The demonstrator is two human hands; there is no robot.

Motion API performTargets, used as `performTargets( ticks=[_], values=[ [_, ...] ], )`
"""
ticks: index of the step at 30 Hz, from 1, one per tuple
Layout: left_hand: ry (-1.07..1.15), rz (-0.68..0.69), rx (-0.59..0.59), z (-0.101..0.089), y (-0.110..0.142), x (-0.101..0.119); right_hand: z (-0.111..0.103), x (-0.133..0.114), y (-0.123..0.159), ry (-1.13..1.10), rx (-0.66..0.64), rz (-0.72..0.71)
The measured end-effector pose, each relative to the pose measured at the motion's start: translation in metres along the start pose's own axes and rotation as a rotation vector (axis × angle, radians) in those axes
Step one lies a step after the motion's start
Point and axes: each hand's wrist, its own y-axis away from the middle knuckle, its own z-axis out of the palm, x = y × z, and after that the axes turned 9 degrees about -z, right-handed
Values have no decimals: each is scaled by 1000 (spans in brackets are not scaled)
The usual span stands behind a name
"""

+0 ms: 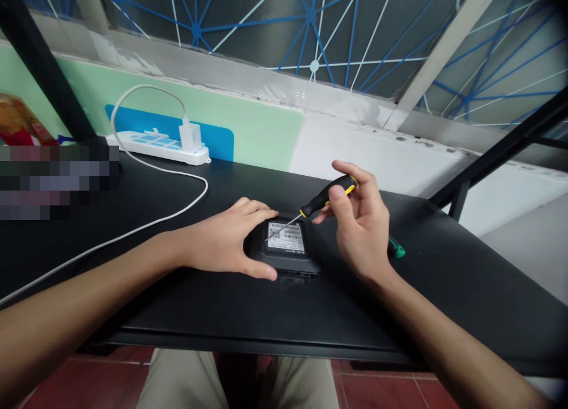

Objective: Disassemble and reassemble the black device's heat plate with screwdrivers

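Note:
A small black box (288, 254) with a white barcode label lies on the black table (222, 302). My left hand (228, 237) grips its left side, thumb along the near edge and fingers over the far edge. My right hand (361, 219) pinches a black-and-yellow screwdriver (320, 200). The metal shaft slants down to the left and its tip touches the box near the label's left end.
A green-handled tool (396, 249) lies on the table behind my right hand. A white power strip (160, 147) with a charger (190, 135) sits at the back left; its white cable (133, 231) trails across the table. Black frame bars rise left and right.

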Motion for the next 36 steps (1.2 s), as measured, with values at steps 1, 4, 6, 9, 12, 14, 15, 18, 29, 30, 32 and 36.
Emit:
performTargets(
  ticks=[1,4,6,9,12,14,15,18,29,30,32,36],
  values=[
    [0,-2,1,0,0,0,0,0,0,-6,-5,-1],
    [2,0,-1,0,0,0,0,1,2,-77,-18,41],
    [2,4,-1,0,0,0,1,1,1,-119,-16,68],
    [-1,-2,-3,0,0,0,3,-1,-1,-116,9,57],
    [-5,-7,-12,0,0,-1,2,-3,-1,-24,30,25],
    [-2,-5,-11,0,0,-1,1,-2,0,4,13,31],
    [1,-4,-12,0,0,-1,0,-2,1,-25,-1,45],
    [5,-1,-14,0,0,-1,-1,2,2,-171,-17,71],
    [9,-5,0,1,0,-1,1,-2,-1,-63,26,3],
    [11,-6,-6,0,0,-1,1,-1,1,-78,-4,28],
    [11,-6,-10,0,0,-1,0,0,2,-135,-53,71],
    [14,3,4,1,0,-1,1,1,2,-178,-69,63]
  ],
)
